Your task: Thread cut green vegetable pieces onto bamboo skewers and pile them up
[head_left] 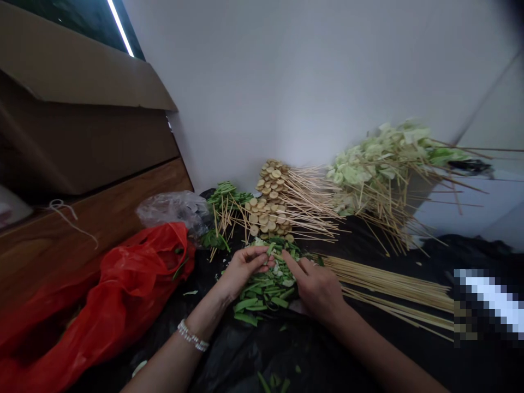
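Note:
Over a heap of cut green vegetable pieces (256, 297), my two hands meet with fingertips close together. My left hand (241, 268), with a beaded bracelet on its wrist, pinches a small green vegetable piece (271, 249). My right hand (321, 284) is closed, its index finger reaching toward the left fingertips. A thin pale length, looking like a bamboo skewer, shows between the hands; the right fingers mostly hide it. Loose bamboo skewers (388, 281) lie in a bundle just right of the right hand.
Behind the heap lie skewered round pale slices (268, 215), skewered green stalks (225, 194) and skewered cabbage leaves (368, 158). A red plastic bag (123, 284) and a clear bag (174, 210) are on the left. A cardboard box (90, 131) stands beyond, near a white wall (286, 82).

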Tool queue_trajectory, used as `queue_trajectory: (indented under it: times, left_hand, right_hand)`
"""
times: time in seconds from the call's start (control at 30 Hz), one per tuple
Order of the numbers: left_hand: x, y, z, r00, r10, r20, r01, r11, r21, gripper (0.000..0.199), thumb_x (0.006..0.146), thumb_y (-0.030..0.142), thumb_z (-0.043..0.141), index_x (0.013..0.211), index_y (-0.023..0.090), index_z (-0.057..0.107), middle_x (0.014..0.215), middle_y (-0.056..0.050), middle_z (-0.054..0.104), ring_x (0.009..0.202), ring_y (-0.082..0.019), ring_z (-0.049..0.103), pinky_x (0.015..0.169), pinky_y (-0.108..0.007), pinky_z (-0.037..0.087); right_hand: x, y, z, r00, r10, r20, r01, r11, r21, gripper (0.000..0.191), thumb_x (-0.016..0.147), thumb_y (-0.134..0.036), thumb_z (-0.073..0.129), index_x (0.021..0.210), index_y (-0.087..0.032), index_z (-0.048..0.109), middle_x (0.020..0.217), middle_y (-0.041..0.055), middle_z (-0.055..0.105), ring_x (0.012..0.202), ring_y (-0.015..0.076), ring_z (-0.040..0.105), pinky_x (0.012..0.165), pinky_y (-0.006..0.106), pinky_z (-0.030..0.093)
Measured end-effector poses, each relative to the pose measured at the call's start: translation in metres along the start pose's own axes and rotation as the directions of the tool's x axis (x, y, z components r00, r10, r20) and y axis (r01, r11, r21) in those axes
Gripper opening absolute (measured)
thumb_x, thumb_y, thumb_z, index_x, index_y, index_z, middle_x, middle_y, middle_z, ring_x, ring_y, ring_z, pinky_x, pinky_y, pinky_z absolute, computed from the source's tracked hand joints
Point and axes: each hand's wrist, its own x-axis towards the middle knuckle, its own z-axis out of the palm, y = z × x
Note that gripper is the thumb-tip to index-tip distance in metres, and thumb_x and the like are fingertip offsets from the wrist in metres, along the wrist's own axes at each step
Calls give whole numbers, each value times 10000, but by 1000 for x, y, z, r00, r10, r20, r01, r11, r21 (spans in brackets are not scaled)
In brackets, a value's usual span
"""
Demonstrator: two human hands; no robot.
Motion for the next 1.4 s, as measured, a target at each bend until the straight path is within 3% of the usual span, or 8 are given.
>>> queue_trajectory:
  times: [0.13, 0.5, 0.7, 0.87, 1.2, 1.4]
  left_hand:
    - [-2, 3, 3, 997, 7, -74, -5, 1000, 17, 378, 621, 323, 818, 934, 140, 712, 819, -56, 742, 766, -146, 674, 719, -241, 506]
    - [-4, 7, 12, 990, 16, -137, -12, 999, 33, 372, 549, 309, 851, 869, 151, 747, 809, -70, 748, 749, -173, 682, 703, -272, 544]
    - [2, 5, 11, 983, -2, -183, 5, 1000, 17, 387, 539, 357, 851, 858, 161, 750, 849, -59, 749, 776, -173, 689, 689, -242, 551]
    - [6, 6, 12, 971, -50, -233, 48, 999, -13, 406, 441, 332, 884, 784, 160, 753, 838, -55, 750, 745, -164, 687, 642, -204, 546]
    - [5, 5, 13, 965, -106, -241, 86, 992, -90, 381, 416, 267, 896, 755, 166, 755, 792, -36, 745, 712, -134, 680, 638, -161, 542]
    - [4, 4, 14, 974, -137, -182, 109, 982, -153, 380, 415, 248, 907, 751, 160, 752, 776, -32, 740, 722, -124, 680, 662, -149, 543]
  right_hand:
    - [0, -3, 0, 1000, 10, -27, -10, 1000, 4, 541, 838, -58, 436, 1358, -201, 479, 764, 35, 609, 588, 124, 521, 534, 285, 281]
    - [2, -3, 3, 998, 59, 35, -59, 998, 23, 513, 843, -77, 458, 1340, -201, 487, 788, 34, 626, 597, 129, 557, 521, 277, 313]
    - [8, -1, -4, 987, 84, 134, -92, 994, 53, 450, 892, -152, 450, 1339, -200, 457, 840, 43, 634, 647, 143, 598, 509, 266, 350]
    - [8, 0, -7, 977, 80, 197, -99, 991, 89, 461, 905, -187, 446, 1363, -191, 397, 886, 51, 632, 676, 157, 606, 529, 263, 400]
    - [5, -1, -5, 986, 64, 157, -83, 990, 114, 457, 915, -200, 414, 1371, -179, 386, 861, 41, 625, 639, 142, 589, 517, 245, 404]
    - [5, -4, -11, 989, 44, 139, -60, 991, 118, 409, 939, -226, 374, 1341, -158, 402, 863, 43, 626, 634, 154, 590, 506, 264, 406]
